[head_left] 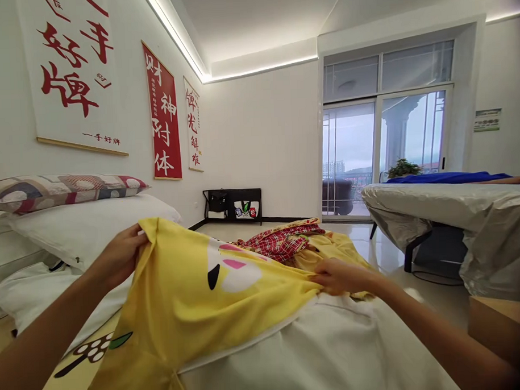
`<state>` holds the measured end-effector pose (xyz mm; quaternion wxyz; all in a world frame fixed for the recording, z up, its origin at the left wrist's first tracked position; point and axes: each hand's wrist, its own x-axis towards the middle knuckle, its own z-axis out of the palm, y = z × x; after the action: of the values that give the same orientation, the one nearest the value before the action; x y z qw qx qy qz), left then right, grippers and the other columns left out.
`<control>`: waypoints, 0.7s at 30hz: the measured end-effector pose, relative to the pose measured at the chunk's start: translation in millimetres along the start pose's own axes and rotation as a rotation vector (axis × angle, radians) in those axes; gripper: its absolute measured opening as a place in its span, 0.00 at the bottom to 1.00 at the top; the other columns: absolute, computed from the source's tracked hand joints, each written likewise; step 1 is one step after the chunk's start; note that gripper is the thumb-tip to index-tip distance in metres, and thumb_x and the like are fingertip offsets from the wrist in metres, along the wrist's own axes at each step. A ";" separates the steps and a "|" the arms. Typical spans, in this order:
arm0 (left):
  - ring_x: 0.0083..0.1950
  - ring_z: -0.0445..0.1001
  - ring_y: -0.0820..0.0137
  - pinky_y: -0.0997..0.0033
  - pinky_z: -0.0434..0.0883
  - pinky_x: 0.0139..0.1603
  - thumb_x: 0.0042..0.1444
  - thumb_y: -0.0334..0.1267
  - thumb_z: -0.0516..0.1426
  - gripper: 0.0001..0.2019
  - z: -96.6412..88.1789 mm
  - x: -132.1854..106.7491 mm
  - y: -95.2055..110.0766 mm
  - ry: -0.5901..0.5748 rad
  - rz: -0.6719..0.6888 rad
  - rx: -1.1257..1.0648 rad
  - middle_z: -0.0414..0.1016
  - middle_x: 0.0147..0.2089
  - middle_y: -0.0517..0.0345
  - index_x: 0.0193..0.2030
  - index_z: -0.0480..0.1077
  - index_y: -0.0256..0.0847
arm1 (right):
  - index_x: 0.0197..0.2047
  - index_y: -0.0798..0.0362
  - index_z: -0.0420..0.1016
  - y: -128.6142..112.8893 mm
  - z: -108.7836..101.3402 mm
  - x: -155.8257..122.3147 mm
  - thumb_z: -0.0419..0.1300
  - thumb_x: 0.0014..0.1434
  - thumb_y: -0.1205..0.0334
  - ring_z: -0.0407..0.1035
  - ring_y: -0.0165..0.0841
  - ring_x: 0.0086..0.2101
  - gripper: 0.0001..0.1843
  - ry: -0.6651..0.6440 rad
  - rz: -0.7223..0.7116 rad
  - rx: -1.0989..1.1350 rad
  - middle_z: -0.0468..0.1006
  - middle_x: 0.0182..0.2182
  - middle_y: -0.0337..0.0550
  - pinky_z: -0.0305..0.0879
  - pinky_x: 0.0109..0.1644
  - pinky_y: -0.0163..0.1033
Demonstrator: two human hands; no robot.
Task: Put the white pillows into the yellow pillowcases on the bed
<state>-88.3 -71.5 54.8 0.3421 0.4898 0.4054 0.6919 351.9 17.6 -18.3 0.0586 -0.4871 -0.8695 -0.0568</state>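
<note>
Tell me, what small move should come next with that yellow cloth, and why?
I'd probably draw the right hand gently farther from the left hand to flatten the yellow cloth. Both hands already grip it, but creases gather toward the right hand and loose folds show between the two.
</note>
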 end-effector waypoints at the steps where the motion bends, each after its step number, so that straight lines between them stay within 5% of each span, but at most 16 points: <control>1: 0.26 0.73 0.74 0.78 0.72 0.27 0.50 0.25 0.56 0.13 -2.0 5.3 -7.0 -0.049 -0.016 0.069 0.76 0.27 0.62 0.44 0.70 0.35 | 0.23 0.52 0.73 2.5 3.6 -0.3 0.52 0.60 0.55 0.64 0.29 0.24 0.18 -0.022 0.008 -0.005 0.74 0.23 0.40 0.54 0.27 0.34; 3: 0.29 0.74 0.73 0.80 0.70 0.29 0.54 0.30 0.54 0.14 -3.5 19.3 -19.2 -0.101 0.032 0.281 0.76 0.30 0.63 0.48 0.67 0.38 | 0.25 0.52 0.74 8.1 4.9 1.6 0.54 0.58 0.60 0.67 0.31 0.27 0.13 0.032 0.063 -0.029 0.76 0.26 0.41 0.57 0.31 0.35; 7: 0.45 0.75 0.60 0.69 0.71 0.42 0.58 0.36 0.50 0.12 5.0 57.0 -44.0 0.070 0.211 0.912 0.76 0.41 0.53 0.48 0.66 0.38 | 0.36 0.57 0.76 8.5 -3.7 16.6 0.44 0.64 0.63 0.68 0.46 0.42 0.19 0.279 0.271 -0.141 0.77 0.38 0.57 0.58 0.47 0.51; 12: 0.57 0.68 0.44 0.47 0.64 0.53 0.55 0.35 0.51 0.22 16.4 73.0 -95.4 0.143 0.212 1.055 0.70 0.55 0.32 0.57 0.62 0.32 | 0.57 0.57 0.68 -22.2 2.0 5.6 0.43 0.67 0.56 0.61 0.46 0.55 0.22 0.438 0.289 -0.117 0.71 0.53 0.57 0.56 0.57 0.54; 14: 0.61 0.65 0.48 0.49 0.62 0.59 0.56 0.36 0.50 0.24 21.5 58.5 -119.8 0.020 0.339 1.068 0.65 0.61 0.35 0.60 0.60 0.33 | 0.63 0.52 0.61 -40.9 21.4 -10.6 0.46 0.66 0.51 0.59 0.43 0.58 0.26 0.389 0.147 0.014 0.66 0.59 0.53 0.56 0.59 0.54; 17: 0.62 0.65 0.58 0.57 0.60 0.64 0.60 0.44 0.49 0.22 40.5 18.0 -160.8 -0.386 0.483 1.036 0.68 0.61 0.47 0.60 0.64 0.42 | 0.67 0.40 0.53 -65.3 74.2 -19.4 0.47 0.62 0.40 0.55 0.45 0.62 0.33 0.141 -0.100 0.111 0.60 0.63 0.49 0.53 0.62 0.60; 21: 0.64 0.63 0.59 0.53 0.59 0.64 0.63 0.48 0.47 0.23 80.1 -42.0 -215.4 -0.896 0.369 1.065 0.65 0.63 0.50 0.62 0.64 0.48 | 0.67 0.30 0.48 -82.4 141.3 4.9 0.54 0.53 0.35 0.44 0.46 0.64 0.40 -0.160 -0.236 0.140 0.47 0.66 0.42 0.53 0.62 0.61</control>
<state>16.5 4.2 -139.6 0.0678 0.8875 0.4189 0.1794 272.4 1.0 -160.4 0.0158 -0.3792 -0.9244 0.0367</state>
